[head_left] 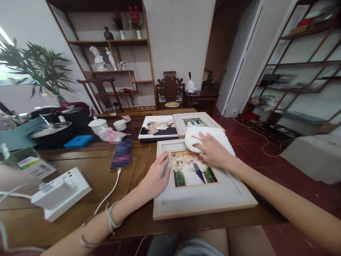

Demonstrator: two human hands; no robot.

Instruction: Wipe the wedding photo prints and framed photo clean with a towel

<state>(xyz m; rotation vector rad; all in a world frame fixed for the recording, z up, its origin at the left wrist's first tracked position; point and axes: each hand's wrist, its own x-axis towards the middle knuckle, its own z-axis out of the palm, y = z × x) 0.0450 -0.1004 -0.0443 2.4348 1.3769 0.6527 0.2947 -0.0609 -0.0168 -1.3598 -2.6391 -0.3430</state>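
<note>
A framed photo (205,207) with a light wooden edge and a wide white mat lies flat near the table's front edge. My left hand (157,176) rests on the frame's left side, fingers stretched out and pressed flat. Under my right hand (212,151) is a white fluffy cloth (193,137), pressed on the upper right part of the frame; my fingers lie over it. Part of the cloth hangs toward the frame's right edge. Behind it lies a second framed photo (179,122), partly covered by the cloth.
A photo album (158,132) lies left of the rear frame. On the left are a charging phone (120,154), a white power strip (66,193), a blue box (78,141), a white teapot (98,125) and black pots (53,133). Shelves (112,42) stand behind.
</note>
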